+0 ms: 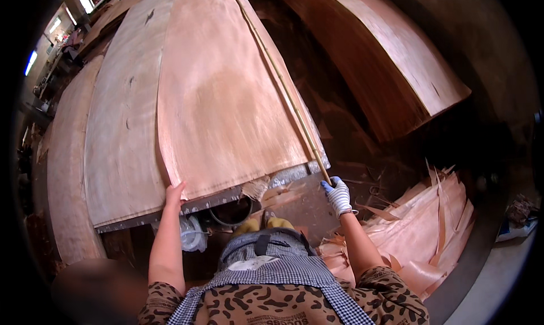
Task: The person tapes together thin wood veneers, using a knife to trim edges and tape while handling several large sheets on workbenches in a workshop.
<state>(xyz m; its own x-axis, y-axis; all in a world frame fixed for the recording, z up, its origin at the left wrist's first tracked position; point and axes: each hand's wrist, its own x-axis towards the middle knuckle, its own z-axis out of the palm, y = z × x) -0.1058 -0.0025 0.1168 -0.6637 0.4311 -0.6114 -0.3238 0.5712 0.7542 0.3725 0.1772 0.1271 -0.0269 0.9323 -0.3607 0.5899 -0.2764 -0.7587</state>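
Note:
A long pinkish wood veneer sheet (226, 109) lies over the work table in front of me, its near edge close to my body. My left hand (175, 194), bare, is closed on the sheet's near left corner, with the thumb on top. My right hand (339, 196), in a white glove with blue fingertips, grips the near end of a thin bamboo stick (288, 92). The stick runs away from me along the right part of the sheet, up to its far end. Part of my right-hand fingers is hidden by the glove's turn.
Paler veneer sheets (122, 115) lie to the left. At the far right rises a tall stack of veneer (391, 47). Torn veneer scraps (425, 228) are heaped at my right. Under the table's near edge (212, 200) sit a round container (231, 211) and a clear plastic bag (192, 234).

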